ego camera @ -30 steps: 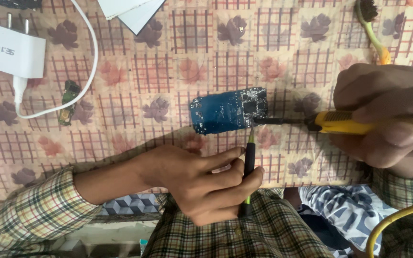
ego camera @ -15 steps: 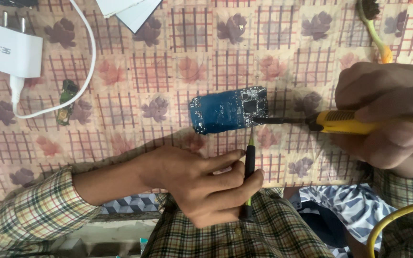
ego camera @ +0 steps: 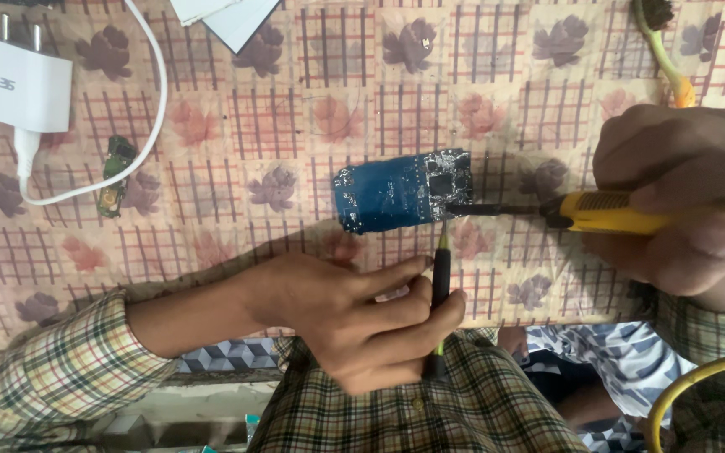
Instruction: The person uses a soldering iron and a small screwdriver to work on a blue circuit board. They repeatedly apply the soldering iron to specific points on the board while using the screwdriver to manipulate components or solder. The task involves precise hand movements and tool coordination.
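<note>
Nothing has shifted: left hand [ego camera: 354,323] still pinches the probe [ego camera: 440,294], right hand [ego camera: 690,205] grips the iron [ego camera: 597,211], both tips at the board [ego camera: 403,190] lying loose on the tabletop [ego camera: 211,126]; a nudge could skid it.

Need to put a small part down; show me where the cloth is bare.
Bare cloth lies between the white charger and the blue circuit board, and above the board. Crowded: around the board, where left hand and right hand hold tools.

Blue circuit board [ego camera: 403,191] flat on the patterned cloth [ego camera: 295,126]
</note>
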